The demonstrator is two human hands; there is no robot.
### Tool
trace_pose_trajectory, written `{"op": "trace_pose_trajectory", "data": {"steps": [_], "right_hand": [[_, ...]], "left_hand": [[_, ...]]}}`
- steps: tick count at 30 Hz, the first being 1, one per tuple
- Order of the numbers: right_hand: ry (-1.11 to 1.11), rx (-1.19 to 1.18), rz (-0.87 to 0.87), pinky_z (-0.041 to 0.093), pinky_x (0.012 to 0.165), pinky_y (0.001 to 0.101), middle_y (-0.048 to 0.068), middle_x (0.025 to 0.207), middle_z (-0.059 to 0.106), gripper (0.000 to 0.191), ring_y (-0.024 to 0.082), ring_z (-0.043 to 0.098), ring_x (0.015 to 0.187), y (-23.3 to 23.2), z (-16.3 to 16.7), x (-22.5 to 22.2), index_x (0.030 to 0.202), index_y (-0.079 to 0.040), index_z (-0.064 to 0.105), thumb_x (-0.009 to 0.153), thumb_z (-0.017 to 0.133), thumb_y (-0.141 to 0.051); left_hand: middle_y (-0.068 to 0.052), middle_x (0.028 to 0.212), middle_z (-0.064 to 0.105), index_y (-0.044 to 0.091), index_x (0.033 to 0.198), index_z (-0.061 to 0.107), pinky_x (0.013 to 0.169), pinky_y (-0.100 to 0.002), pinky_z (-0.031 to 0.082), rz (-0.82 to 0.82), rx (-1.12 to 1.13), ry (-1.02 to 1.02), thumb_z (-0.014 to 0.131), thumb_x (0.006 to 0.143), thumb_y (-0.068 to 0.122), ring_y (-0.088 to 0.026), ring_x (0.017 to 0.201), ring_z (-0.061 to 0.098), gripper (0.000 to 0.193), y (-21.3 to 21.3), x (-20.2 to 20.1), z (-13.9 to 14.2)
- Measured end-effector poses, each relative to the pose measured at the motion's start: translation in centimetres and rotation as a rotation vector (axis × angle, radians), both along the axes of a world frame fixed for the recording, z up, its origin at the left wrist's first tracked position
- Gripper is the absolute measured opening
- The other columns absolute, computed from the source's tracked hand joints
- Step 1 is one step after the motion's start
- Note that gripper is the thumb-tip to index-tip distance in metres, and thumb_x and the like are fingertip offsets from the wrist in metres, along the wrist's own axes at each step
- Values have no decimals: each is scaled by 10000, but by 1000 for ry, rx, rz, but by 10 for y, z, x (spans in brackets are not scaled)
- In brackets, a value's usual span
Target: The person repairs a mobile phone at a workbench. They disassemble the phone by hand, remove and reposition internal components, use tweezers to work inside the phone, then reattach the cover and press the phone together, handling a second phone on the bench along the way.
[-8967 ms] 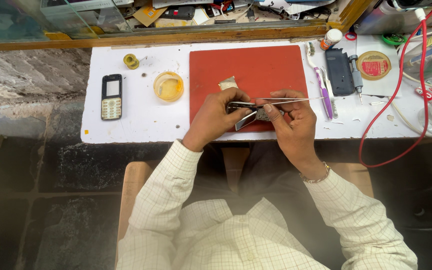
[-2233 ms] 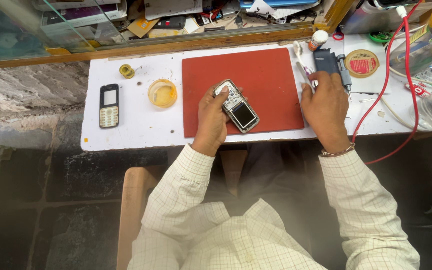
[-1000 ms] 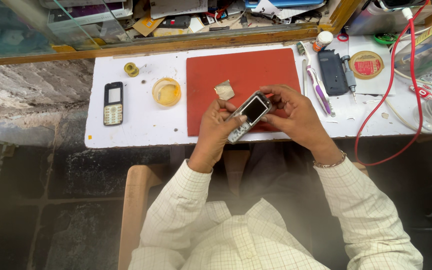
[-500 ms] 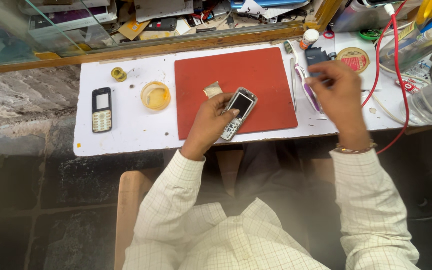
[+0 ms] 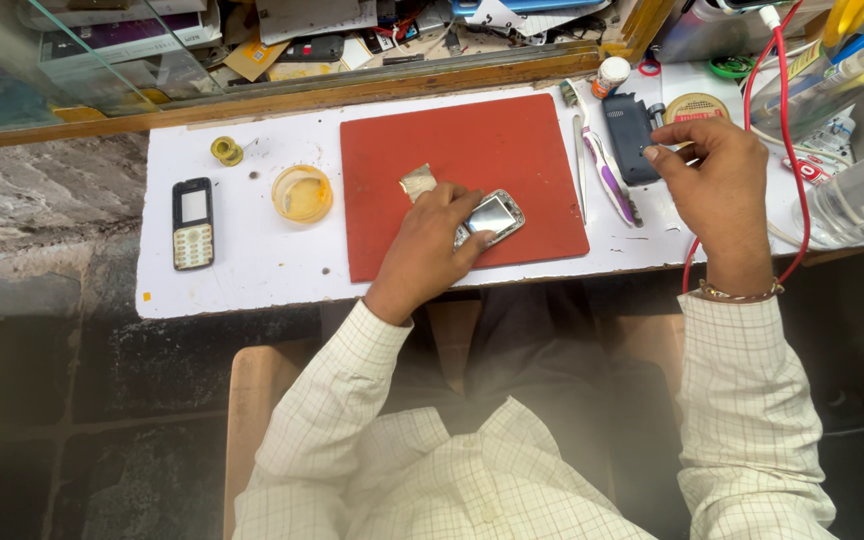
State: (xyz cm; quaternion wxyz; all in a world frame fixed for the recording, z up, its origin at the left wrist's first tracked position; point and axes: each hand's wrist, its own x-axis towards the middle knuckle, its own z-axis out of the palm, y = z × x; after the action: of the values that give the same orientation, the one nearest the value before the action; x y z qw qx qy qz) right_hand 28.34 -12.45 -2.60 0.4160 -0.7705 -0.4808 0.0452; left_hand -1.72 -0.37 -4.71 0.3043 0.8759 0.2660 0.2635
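One small silver phone point(image 5: 489, 218) is gripped by the left hand point(image 5: 430, 245), fingers curled round its lower end, and it is pressed down on the red mat point(image 5: 462, 150), screen up and tilted. Just beyond the left hand's knuckles, one scrap of crumpled foil-like paper point(image 5: 418, 181) is seen lying on the same mat. Further out to that hand's left, one shallow yellow dish point(image 5: 302, 193) is counted, then one small yellow reel point(image 5: 225, 150), then one black candy-bar phone point(image 5: 193, 222) flat on the white tabletop point(image 5: 252, 280).

The right hand point(image 5: 717, 190) is held above the table's right part, thumb and forefinger pinched together; whether anything tiny is caught between them cannot be told. Close to its fingertips one dark phone shell point(image 5: 628, 135) is lying, and beside that one purple-handled toothbrush point(image 5: 604, 165). Just past the knuckles one round tin point(image 5: 694, 108) is seen, and one red cable point(image 5: 794, 150) is looped by the wrist
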Motion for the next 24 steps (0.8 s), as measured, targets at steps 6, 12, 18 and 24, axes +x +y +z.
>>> {"op": "trace_pose_trajectory", "data": {"steps": [6,12,18,24], "right_hand": [[-70,21,79,555,762,329,173,1109,727,224,218,705,906,1,4,-18,1154,-13,754,968,794,-132],[-359,91,477,351,1224,502,222,1645,398,685,412,409,1502,13,-20,-101,1552,-53,471,1008,686,-409],[-508,-134,411,172,1212,653,213,1674,260,868,450,251,1534,-1,-36,-145,1547,-78,471,958,473,-715],[-538,-82,336,123,1245,627,244,1689,236,897,449,219,1564,-2,-45,-136,1557,-85,488,956,425,-749]], "left_hand": [[-156,1209,599,0,1249,671,956,-442,486,68,93,-105,826,812,286,-350,1088,573,545,-13,-9,-6],[-147,1192,627,15,1191,688,945,-436,506,128,105,-166,823,835,254,-354,1072,598,450,-17,-8,-15],[-135,1136,634,5,1075,666,925,-433,510,155,80,-204,821,801,211,-343,1059,611,377,-15,-5,-18],[-106,1086,660,17,1016,678,898,-412,513,167,-10,-208,850,785,213,-311,1029,619,349,-16,-4,-16]]}}
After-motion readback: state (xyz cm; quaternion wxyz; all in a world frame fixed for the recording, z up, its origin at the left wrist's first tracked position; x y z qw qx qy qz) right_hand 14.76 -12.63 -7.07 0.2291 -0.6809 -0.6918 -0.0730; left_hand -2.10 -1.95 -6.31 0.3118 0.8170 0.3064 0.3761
